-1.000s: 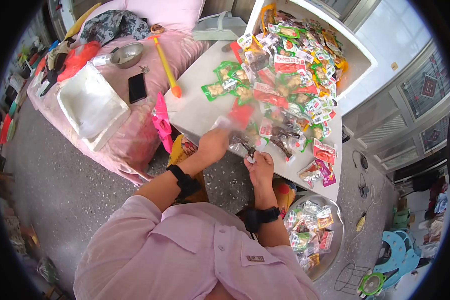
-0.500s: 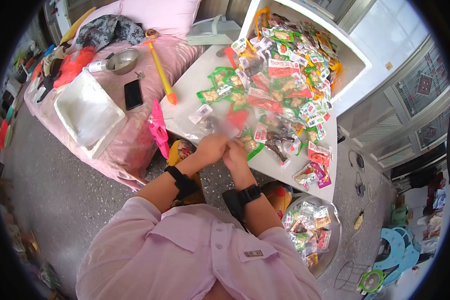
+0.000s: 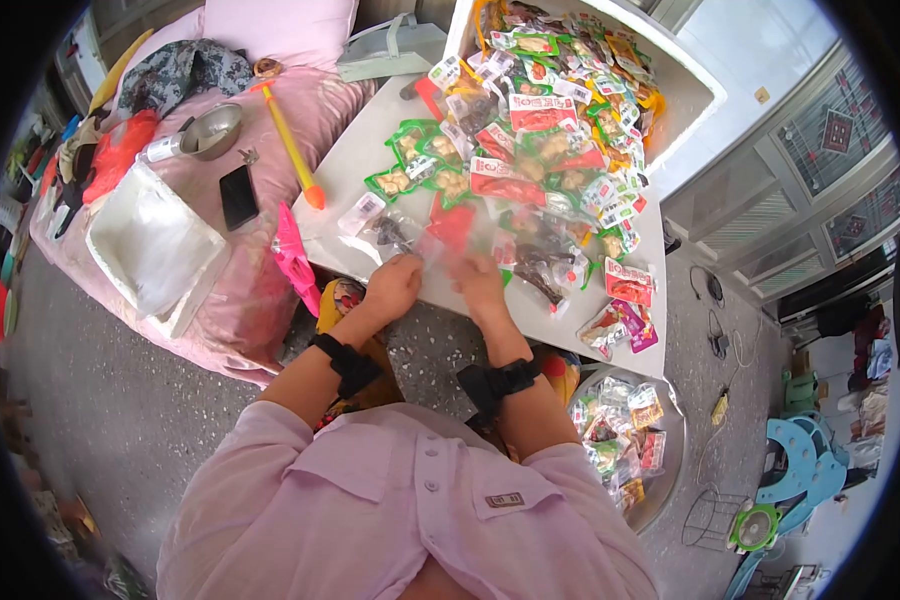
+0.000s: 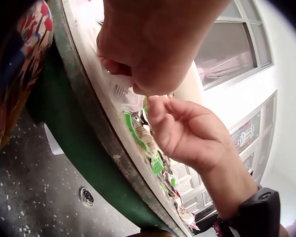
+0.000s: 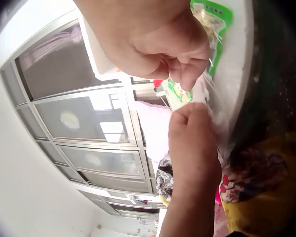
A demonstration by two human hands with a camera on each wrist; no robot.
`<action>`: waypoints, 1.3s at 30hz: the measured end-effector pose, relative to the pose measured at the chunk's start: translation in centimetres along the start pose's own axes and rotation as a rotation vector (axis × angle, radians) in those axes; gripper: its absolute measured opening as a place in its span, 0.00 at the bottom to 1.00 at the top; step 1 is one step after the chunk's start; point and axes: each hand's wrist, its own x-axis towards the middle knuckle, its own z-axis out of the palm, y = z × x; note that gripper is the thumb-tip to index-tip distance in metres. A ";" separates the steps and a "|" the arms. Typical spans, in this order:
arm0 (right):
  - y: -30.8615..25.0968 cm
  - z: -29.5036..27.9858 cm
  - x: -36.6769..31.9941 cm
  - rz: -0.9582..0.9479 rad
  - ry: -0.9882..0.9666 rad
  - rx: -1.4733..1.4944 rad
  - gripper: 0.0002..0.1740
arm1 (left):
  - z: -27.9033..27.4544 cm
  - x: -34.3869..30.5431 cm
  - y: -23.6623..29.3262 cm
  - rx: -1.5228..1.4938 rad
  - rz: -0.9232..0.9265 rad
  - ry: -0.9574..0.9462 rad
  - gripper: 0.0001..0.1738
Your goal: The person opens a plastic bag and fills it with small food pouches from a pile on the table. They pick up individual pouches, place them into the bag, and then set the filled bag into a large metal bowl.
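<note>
My left hand (image 3: pixel 394 286) pinches the edge of a clear plastic packet (image 3: pixel 390 234) at the table's near edge. Dark food shows inside it, with a white label toward its left end. Just to the right, my right hand (image 3: pixel 482 290) is blurred, its fingers curled to the thumb on the clear plastic stretched between both hands. A barcode label (image 4: pixel 122 93) shows under my left fingers in the left wrist view. Beyond the hands lie a red packet (image 3: pixel 452 226) and, farther right, another packet of dark food (image 3: pixel 542 278).
Many snack packets (image 3: pixel 550 150) spill from a white foam box (image 3: pixel 695 115) across the white table (image 3: pixel 320 235). A metal basin (image 3: pixel 678 440) of packets stands low on the right. On the pink bed are a foam lid (image 3: pixel 155 240), a phone (image 3: pixel 238 197) and a bowl (image 3: pixel 212 132).
My hands came together over the plastic, then moved apart again. The labelled packet has come down flatter on the table in front of my left hand. The head view has shifted right.
</note>
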 end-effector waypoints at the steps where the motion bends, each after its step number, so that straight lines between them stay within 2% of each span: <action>1: 0.6 -1.9 1.0 -0.369 0.124 -0.255 0.10 | 0.2 -0.1 -0.1 -0.008 -0.003 0.013 0.06; 2: 1.1 -4.2 1.8 -0.738 0.248 -0.513 0.11 | 0.2 -0.1 0.1 -0.001 -0.016 0.006 0.06; 4: -0.3 -8.4 1.5 -0.684 0.261 -0.633 0.18 | 0.0 -0.1 0.5 0.013 -0.043 -0.005 0.07; 6: -0.1 -12.5 1.4 -0.801 0.413 -1.064 0.23 | 0.2 -0.3 0.3 0.012 0.005 0.024 0.07; 9: -0.1 -15.7 0.5 -0.505 0.377 -1.393 0.28 | 0.3 -0.3 0.1 0.008 0.037 0.039 0.06; 12: 1.0 -16.7 1.1 -0.545 0.319 -1.516 0.27 | 0.4 -0.3 0.1 0.017 0.042 0.035 0.06; 15: 0.5 -16.6 1.4 -0.619 0.260 -1.490 0.22 | 0.4 -0.3 0.1 0.016 0.022 0.013 0.06; 21: -0.2 -17.6 2.8 -0.802 0.305 -1.592 0.09 | 0.3 -0.3 -0.3 -0.022 -0.025 -0.008 0.05; 25: -5.1 -15.9 1.6 -0.536 0.114 -1.488 0.03 | 0.4 -0.3 -0.4 -0.064 -0.045 -0.005 0.05; 28: -8.5 -13.7 -0.7 -0.450 -0.028 -1.249 0.04 | -0.2 0.2 0.3 -0.029 -0.076 -0.039 0.05; 30: -8.9 -12.4 -1.8 -0.484 -0.180 -1.009 0.06 | -0.4 0.6 0.7 -0.013 -0.068 -0.040 0.06; 31: -8.7 -11.9 -2.2 -0.498 -0.253 -0.887 0.07 | -0.5 0.8 0.7 -0.006 -0.064 -0.041 0.06; 34: -5.0 -11.5 -1.2 -0.301 -0.440 -0.638 0.09 | -0.3 1.0 0.4 0.025 -0.040 0.001 0.04; 35: -4.1 -11.2 -1.2 -0.031 -0.477 -0.455 0.08 | -0.4 1.1 0.5 0.022 -0.043 0.002 0.04; 39: -1.0 -10.3 -0.9 0.111 -0.562 -0.126 0.07 | -1.1 1.3 1.4 0.054 -0.083 -0.022 0.04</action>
